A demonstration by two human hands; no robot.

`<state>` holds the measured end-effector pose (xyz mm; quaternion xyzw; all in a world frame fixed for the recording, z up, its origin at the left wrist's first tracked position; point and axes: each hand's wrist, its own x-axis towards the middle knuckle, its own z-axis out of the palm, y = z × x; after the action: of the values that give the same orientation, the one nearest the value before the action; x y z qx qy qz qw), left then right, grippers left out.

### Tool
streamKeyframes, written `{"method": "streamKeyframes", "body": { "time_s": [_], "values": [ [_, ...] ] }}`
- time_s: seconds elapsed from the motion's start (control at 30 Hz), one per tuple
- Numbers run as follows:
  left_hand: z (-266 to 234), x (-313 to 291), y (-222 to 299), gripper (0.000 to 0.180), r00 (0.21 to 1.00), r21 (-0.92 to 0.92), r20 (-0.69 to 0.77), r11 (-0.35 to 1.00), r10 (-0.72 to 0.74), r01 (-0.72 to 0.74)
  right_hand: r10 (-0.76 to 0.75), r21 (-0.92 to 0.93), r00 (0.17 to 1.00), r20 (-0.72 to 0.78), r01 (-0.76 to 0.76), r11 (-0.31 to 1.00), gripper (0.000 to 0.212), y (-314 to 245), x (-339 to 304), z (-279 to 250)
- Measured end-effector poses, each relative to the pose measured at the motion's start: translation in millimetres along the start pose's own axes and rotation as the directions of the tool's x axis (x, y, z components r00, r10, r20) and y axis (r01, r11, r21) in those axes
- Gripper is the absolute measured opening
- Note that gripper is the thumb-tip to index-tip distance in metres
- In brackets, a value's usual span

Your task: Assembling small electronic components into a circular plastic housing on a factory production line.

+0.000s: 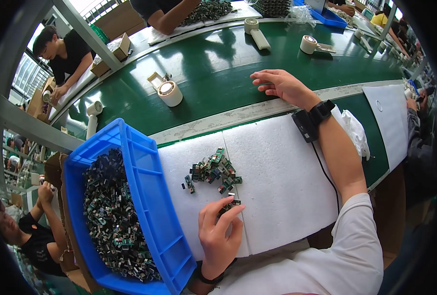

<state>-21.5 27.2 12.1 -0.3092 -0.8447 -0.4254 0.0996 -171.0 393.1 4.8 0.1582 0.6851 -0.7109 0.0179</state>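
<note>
My left hand (221,230) is over the white foam sheet, thumb and fingers curled round a small green circuit board (232,203). Just beyond it lies a loose pile of similar circuit boards (213,169). My right hand (283,87) reaches out over the green conveyor belt (213,73), its fingers loosely stretched and nothing seen in them. A black device with a cable is strapped at that wrist. Nearest on the belt, to the left of this hand, stands a round white fan housing (170,93) with its flap raised and some parts showing.
A blue crate (149,182) full of small circuit boards stands left of the foam sheet (287,182). More white handheld fans (256,34) lie along the belt, one open-backed fan (313,45) at the far right. People sit across the belt and to the left. A white plastic bag (354,132) lies beyond my right forearm.
</note>
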Motion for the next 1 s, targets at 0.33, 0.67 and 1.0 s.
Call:
{"method": "streamKeyframes", "body": {
  "time_s": [0.33,0.67,1.0],
  "values": [
    [4,-3,2,0.038,0.992,-0.216,-0.017,0.969,-0.127,0.121,-0.039,-0.016,0.997,-0.068,0.038,0.999,0.036,0,1,-6],
    [-2,-5,-11,0.045,0.997,-0.282,0.080,0.958,-0.025,0.047,-0.110,-0.104,0.909,-0.403,0.074,0.992,0.045,-5,43,-23],
    [-2,-3,-13,0.041,0.998,-0.331,0.017,0.941,-0.062,0.065,-0.366,-0.814,0.805,-0.467,-0.231,0.532,0.077,-22,175,-40]
  ]
}}
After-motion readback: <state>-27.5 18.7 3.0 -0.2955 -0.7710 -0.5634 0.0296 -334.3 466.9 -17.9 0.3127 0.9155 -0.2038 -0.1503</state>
